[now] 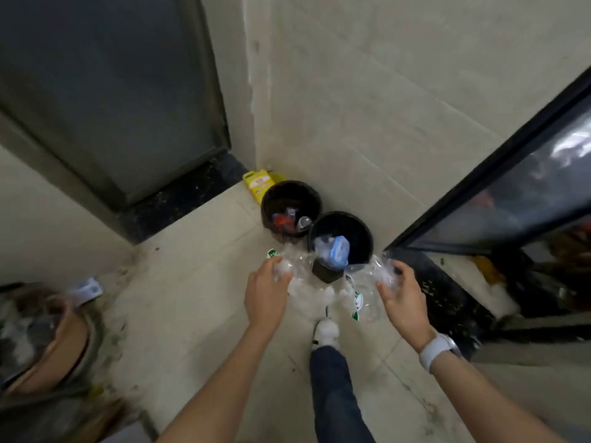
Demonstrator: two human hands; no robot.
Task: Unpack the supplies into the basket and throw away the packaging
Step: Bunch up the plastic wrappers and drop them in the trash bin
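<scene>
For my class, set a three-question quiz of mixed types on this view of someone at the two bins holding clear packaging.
1. True or false: both hands grip the clear plastic packaging.
2. Which bin holds a blue item? A. the nearer bin B. the farther bin
3. Fill in: the yellow container stands in the corner behind the ____ bin.

Key: 1 true, the left hand and right hand each hold a side. 2 A. 3 farther.

Two black bins [340, 238], clear packaging [355, 282] printed green and white, yellow box [257, 183], white watch strap [435, 351], beige floor [198, 282].
</scene>
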